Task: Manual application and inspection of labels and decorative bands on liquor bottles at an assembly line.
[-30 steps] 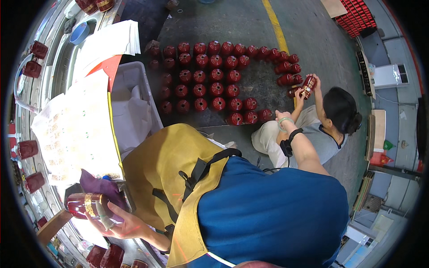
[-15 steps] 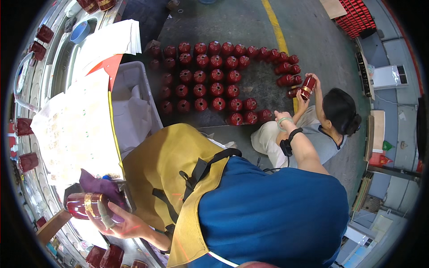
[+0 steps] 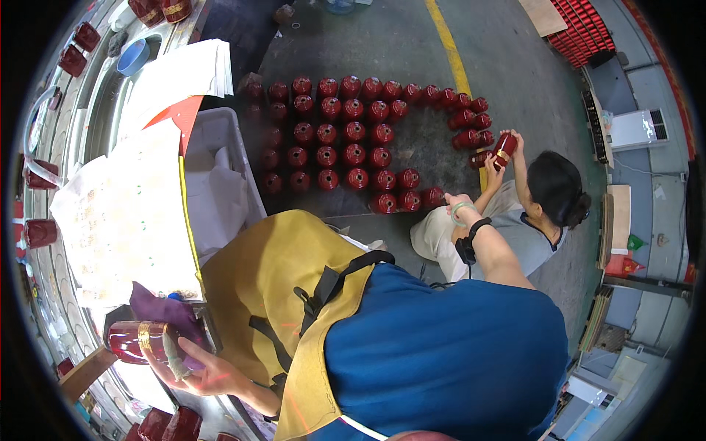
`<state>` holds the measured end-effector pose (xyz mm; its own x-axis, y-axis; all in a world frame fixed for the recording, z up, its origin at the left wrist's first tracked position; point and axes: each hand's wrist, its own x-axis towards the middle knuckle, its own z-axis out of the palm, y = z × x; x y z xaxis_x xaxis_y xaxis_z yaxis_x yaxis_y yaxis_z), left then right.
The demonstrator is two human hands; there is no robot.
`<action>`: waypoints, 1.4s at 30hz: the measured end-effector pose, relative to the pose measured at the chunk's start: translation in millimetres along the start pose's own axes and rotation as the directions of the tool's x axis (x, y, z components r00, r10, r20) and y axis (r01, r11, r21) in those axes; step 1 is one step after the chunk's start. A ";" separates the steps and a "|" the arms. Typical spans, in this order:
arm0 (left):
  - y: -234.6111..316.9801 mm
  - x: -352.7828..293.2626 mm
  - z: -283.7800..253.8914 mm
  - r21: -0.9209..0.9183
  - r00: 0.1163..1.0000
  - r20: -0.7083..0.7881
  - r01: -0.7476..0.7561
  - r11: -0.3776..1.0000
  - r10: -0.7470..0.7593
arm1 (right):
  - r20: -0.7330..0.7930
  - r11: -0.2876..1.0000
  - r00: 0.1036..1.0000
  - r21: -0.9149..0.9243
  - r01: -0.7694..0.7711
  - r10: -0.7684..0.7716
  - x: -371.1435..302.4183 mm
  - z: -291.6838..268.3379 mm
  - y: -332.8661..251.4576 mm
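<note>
Holding red jar (image 3: 126, 341), left hand (image 3: 213, 375) curled round its end; right hand (image 3: 460, 206) out near floor jars (image 3: 357, 178), can't tell its grip

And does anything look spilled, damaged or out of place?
Nothing looks spilled or visibly broken. The lined-up red jars look uneven: middle rows end short of the far row. The purple cloth lies crumpled near the left hand.
</note>
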<state>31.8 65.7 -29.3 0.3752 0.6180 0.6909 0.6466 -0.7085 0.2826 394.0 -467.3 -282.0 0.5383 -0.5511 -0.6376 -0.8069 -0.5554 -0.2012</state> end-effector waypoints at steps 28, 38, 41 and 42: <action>-5.5 -8.2 1.9 -0.121 0.999 -0.052 0.005 0.993 -0.011 | 0.083 1.000 0.996 -0.021 0.013 -0.012 17.2 11.6 6.8; -7.2 -13.9 0.2 -0.023 0.997 -0.066 0.025 0.999 -0.026 | 0.100 0.999 0.995 0.041 0.021 -0.025 -2.7 17.4 -10.2; -10.0 -13.9 0.8 -0.036 0.995 -0.068 0.067 0.997 -0.070 | 0.143 0.999 0.988 0.022 0.047 -0.050 -12.3 19.9 -23.0; -10.8 -13.0 -0.1 -0.009 0.996 -0.080 0.044 0.999 -0.044 | 0.148 0.998 0.988 0.019 0.052 -0.055 -19.7 23.6 -29.6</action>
<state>19.9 65.2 -41.3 0.2922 0.6197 0.7284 0.6565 -0.6838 0.3185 401.5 -425.3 -281.0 0.5396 -0.4218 -0.7286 -0.7820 -0.5718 -0.2481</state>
